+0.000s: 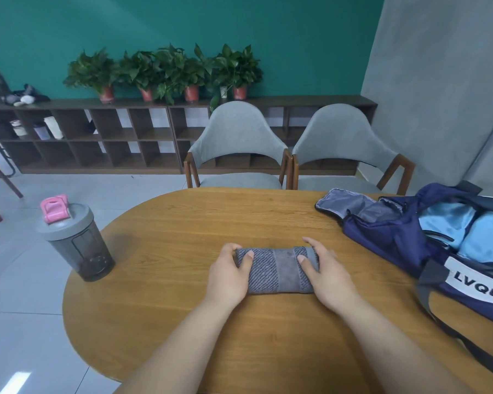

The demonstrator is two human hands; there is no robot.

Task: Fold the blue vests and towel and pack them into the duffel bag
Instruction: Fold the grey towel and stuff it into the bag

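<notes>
- The round wooden tabletop [182, 223] spreads under and all around the fingers.
- Two grey chairs [239, 143] stand side by side at its far edge, well beyond the fingers.
- The navy duffel bag [396, 240] lies to the right of the fingers, near but apart from them. Its top is unzipped and the flap is laid back toward the chairs.
- Light blue vests [484, 240] sit bundled inside the bag's open main compartment.
- A dark shaker bottle [77, 245] with a grey lid and pink cap stands upright, well to the left of the fingers.
- The grey towel [276, 271] lies on the tabletop, folded into a thick, compact block, directly between the two hands.
- The left hand [228, 277] grips the towel's left end, fingers [231, 247] curled over the far edge and thumb on top.
- The right hand [330, 280] grips the right end likewise, thumb pressed on the top face.
</notes>
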